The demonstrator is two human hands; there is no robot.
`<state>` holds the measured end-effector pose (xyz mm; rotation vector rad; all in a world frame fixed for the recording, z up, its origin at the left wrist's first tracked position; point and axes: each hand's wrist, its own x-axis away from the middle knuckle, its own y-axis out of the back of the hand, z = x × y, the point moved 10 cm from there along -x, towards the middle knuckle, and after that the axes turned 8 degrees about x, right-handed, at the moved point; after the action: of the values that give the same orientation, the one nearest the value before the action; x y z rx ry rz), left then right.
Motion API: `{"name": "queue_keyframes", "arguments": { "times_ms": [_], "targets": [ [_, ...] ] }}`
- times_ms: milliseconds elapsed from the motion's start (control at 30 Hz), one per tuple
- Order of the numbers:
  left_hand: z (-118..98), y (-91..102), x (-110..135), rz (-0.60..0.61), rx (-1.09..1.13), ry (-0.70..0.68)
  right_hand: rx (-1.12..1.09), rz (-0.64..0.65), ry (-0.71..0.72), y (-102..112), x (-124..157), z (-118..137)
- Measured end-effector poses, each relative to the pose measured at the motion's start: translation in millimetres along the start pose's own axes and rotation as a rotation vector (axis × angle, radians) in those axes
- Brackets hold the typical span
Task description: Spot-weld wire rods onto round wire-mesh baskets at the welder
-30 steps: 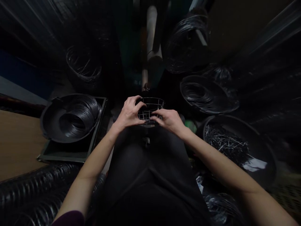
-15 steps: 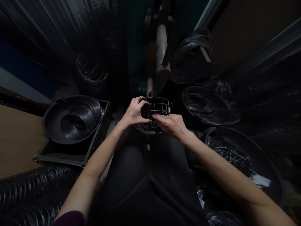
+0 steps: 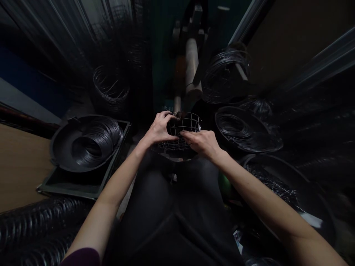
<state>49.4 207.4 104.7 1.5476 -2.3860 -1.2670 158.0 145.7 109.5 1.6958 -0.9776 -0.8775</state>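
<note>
A round wire basket with a grid of thin metal rods is held in front of me, close to the end of a machine's metal rod. My left hand curls around its left side, fingers at the upper rim and thumb lower down. On the near side, my right hand presses its fingertips together against the lower grid; whether a small wire is pinched there is too dark to tell. The basket's bottom is partly hidden by my hands and the dark.
At left, a dark basin holding a wire coil rests on a green-edged crate. To the right stand a pan with coiled wire and a basin of short wire pieces. A thick machine cylinder rises ahead.
The view has tilted slightly, so the machine sits a little lower. Both hands keep their hold on the basket, with the basket's upper rim now nearer the machine rod's end.
</note>
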Motion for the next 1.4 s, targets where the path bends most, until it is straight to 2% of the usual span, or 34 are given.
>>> {"name": "queue_keyframes", "arguments": {
  "times_ms": [133, 300, 467, 700, 867, 967, 1067, 1167, 1233, 1300, 1400],
  "targets": [
    [4.6, -0.5, -3.2, 0.014, 0.024, 0.010, -0.060, -0.061, -0.051, 3.1, 3.1, -5.6],
    [5.1, 4.1, -7.6, -0.003, 0.029, 0.024, -0.170, -0.175, -0.207, 5.8, 13.6, -23.4],
    [10.4, 12.3, -23.0, -0.025, 0.006, 0.035, -0.260, -0.242, -0.298, -1.4, 1.7, -44.1],
    [21.6, 13.8, -31.3, -0.035, 0.056, 0.066, -0.349, -0.251, -0.322, -6.2, -8.0, -54.1],
    [33.9, 13.0, -53.1, -0.021, 0.082, 0.132, -0.352, -0.206, -0.393, -8.9, -25.6, -62.9],
    [36.7, 13.2, -59.8, -0.011, 0.133, 0.099, -0.386, -0.213, -0.435, -1.8, -27.6, -70.4],
    [51.0, 19.3, -41.9, -0.077, 0.178, 0.056, -0.469, -0.276, -0.485, 12.5, 3.5, -78.3],
    [86.7, 14.6, -6.6, -0.089, 0.258, 0.123, -0.589, -0.219, -0.475, 9.1, 56.3, -71.3],
    [111.1, 3.1, 15.0, -0.056, 0.342, 0.203, -0.639, -0.101, -0.445, -10.5, 93.2, -57.0],
    [127.0, -5.6, 28.2, -0.070, 0.437, 0.258, -0.705, 0.050, -0.408, -43.4, 126.6, -37.9],
    [131.9, -6.6, 34.2, -0.159, 0.517, 0.280, -0.818, 0.188, -0.331, -89.6, 163.1, -12.7]
  ]
}}
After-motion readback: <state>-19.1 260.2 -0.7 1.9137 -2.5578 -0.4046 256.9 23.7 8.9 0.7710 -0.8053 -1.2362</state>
